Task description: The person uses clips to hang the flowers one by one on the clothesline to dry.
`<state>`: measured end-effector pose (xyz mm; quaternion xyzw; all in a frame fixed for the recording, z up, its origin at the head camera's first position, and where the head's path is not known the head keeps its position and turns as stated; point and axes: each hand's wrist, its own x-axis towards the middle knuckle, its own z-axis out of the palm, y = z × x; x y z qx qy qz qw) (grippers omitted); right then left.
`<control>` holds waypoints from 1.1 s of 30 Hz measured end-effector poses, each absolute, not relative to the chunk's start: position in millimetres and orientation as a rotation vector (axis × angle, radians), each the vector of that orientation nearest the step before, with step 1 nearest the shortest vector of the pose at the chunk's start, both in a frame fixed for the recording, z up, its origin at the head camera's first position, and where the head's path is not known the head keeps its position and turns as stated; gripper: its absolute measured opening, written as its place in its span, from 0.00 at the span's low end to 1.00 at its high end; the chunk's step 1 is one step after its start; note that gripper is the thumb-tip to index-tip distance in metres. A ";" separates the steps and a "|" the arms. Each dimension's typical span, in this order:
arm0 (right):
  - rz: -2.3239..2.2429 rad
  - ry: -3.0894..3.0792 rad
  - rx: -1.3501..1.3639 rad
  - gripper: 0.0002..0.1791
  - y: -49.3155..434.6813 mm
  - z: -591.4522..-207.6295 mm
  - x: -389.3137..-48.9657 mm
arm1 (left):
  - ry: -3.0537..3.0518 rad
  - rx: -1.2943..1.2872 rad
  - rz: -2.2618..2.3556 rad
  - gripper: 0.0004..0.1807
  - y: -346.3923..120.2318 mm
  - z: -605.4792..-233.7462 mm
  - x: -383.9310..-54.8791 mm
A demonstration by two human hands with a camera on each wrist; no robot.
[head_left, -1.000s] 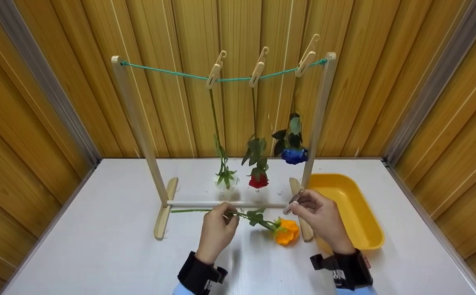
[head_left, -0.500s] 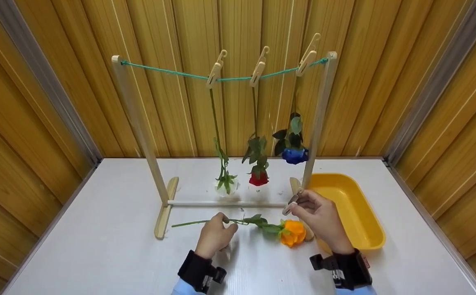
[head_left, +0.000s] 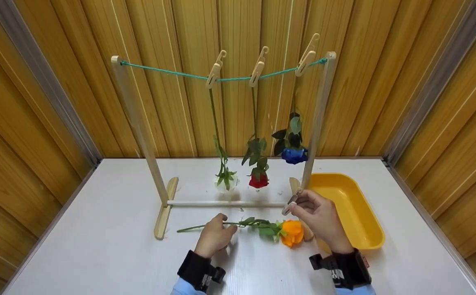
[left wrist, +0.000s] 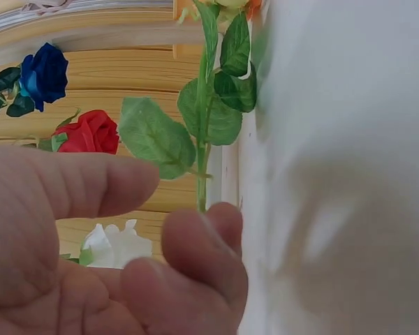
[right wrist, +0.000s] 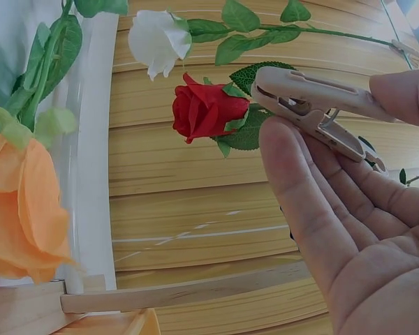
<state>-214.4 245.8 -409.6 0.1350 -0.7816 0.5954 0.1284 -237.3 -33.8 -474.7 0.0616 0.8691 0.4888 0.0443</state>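
An orange rose [head_left: 292, 233] lies on the table in front of the rack, its green stem [head_left: 190, 228] running left under my left hand [head_left: 214, 236]. In the left wrist view, the thumb stands apart from the loosely bent fingers [left wrist: 202, 258], and the stem passes behind the fingertips without being pinched. My right hand [head_left: 322, 219] pinches a beige clothespin [right wrist: 314, 112] between thumb and fingers, above the right foot of the rack. From the teal cord [head_left: 164, 71] hang a white rose [head_left: 226, 181], a red rose [head_left: 258, 179] and a blue rose [head_left: 294, 155], heads down, each under a clothespin.
The wooden rack's left post [head_left: 141, 131] and right post [head_left: 319, 119] hold the cord ends. A low crossbar [head_left: 229, 203] joins its feet. Behind my right hand sits a yellow tub [head_left: 358, 209]. Panelled walls [head_left: 172, 123] enclose the white table [head_left: 98, 254].
The orange rose and its stem have shifted nearer to me and now lie at a different angle. My left hand has come slightly nearer and loosened. My right hand stays nearly still.
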 end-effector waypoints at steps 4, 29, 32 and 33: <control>1.735 -2.280 0.381 0.10 244.9 -409.2 -215.2 | 2.647 0.170 1.526 0.27 -36.4 -472.6 -238.8; 1.712 -2.338 0.332 0.11 240.6 -410.3 -216.3 | 2.660 -0.031 1.624 0.11 -55.3 -475.8 -247.3; 1.709 -2.341 0.334 0.10 240.6 -411.0 -216.2 | 2.686 -0.036 1.688 0.12 -54.9 -473.0 -246.3; 1.709 -2.342 0.332 0.10 240.5 -411.3 -216.2 | 2.700 -0.032 1.711 0.12 -54.5 -471.8 -246.0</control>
